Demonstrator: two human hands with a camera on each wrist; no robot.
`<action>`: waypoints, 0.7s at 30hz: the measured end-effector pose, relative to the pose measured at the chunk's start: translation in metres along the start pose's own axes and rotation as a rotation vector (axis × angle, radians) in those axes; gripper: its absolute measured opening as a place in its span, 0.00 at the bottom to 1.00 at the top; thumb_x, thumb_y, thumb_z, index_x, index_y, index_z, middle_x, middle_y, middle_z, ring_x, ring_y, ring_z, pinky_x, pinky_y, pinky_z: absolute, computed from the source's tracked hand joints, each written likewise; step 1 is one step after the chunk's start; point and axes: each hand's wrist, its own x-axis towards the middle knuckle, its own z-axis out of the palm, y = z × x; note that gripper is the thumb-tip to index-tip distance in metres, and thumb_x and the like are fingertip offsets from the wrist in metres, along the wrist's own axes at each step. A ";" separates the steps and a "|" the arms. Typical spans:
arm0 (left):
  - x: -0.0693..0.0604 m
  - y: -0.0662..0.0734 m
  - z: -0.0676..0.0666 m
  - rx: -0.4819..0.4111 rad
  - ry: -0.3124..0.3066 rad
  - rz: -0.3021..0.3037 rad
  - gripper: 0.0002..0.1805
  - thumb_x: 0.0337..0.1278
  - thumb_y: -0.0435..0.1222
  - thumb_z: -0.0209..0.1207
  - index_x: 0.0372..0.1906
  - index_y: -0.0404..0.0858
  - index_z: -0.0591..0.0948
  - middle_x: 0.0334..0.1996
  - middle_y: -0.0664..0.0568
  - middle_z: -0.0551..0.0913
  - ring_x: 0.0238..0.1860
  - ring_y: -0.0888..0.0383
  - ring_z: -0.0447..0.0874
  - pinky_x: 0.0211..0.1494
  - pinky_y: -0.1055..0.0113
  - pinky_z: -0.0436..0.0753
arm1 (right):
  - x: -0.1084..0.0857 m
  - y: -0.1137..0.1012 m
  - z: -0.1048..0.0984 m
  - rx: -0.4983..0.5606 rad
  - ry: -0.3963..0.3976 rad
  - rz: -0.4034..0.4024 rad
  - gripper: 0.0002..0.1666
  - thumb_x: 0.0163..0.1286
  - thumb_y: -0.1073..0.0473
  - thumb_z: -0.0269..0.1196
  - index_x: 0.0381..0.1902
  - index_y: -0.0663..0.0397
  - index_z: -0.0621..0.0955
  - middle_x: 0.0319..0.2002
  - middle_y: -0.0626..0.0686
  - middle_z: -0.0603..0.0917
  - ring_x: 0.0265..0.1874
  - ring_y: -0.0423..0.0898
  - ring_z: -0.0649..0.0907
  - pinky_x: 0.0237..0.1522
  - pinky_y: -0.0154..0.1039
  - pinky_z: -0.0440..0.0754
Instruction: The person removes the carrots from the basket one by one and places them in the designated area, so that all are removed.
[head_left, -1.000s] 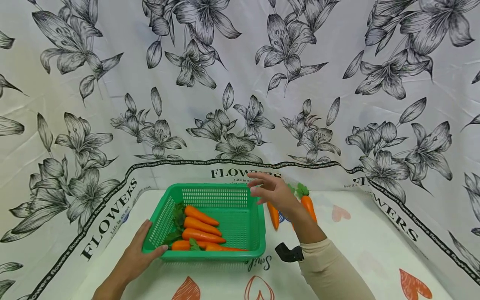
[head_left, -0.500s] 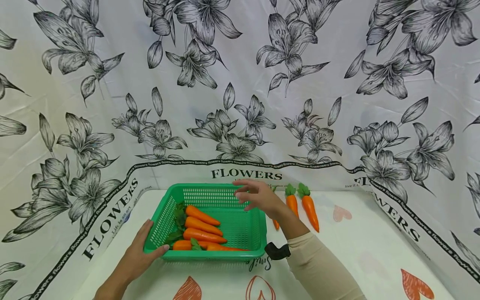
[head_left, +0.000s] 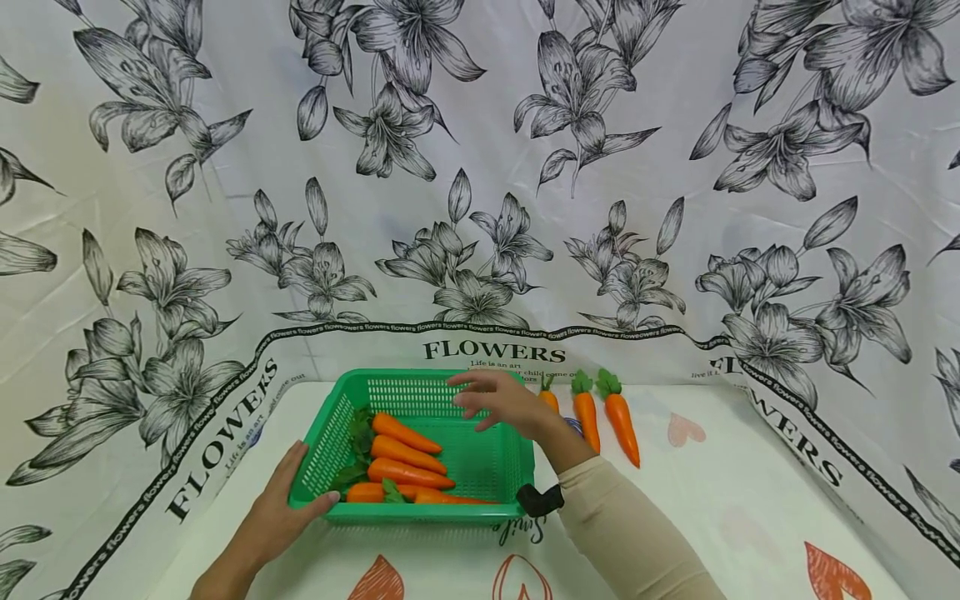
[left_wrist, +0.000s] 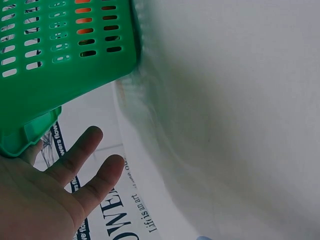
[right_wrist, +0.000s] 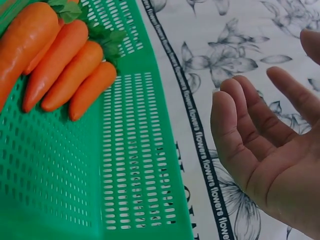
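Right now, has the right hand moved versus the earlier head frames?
Yes: the right hand went left and down, off the back FLOWERS lettering it partly covered.

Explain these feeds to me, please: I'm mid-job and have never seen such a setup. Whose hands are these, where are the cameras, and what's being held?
There is no machine here: a person works with two bare hands. The wide picture comes from a camera worn on the head, looking forward and down. The two close ones come from cameras on the wrists, so the scene looks tilted in them.

The left hand touches the near left corner of a green basket, with its thumb at the rim. The right hand is raised by the basket's far right part and holds nothing.

Several orange carrots with green leaves lie in the basket. Three more carrots lie to its right on the white tablecloth.
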 end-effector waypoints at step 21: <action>-0.002 0.001 -0.001 -0.025 -0.006 0.026 0.56 0.59 0.51 0.62 0.77 0.37 0.38 0.75 0.35 0.36 0.69 0.26 0.40 0.58 0.26 0.51 | 0.025 0.020 0.008 0.029 -0.115 0.155 0.25 0.66 0.49 0.65 0.60 0.43 0.79 0.52 0.55 0.81 0.47 0.61 0.81 0.45 0.59 0.79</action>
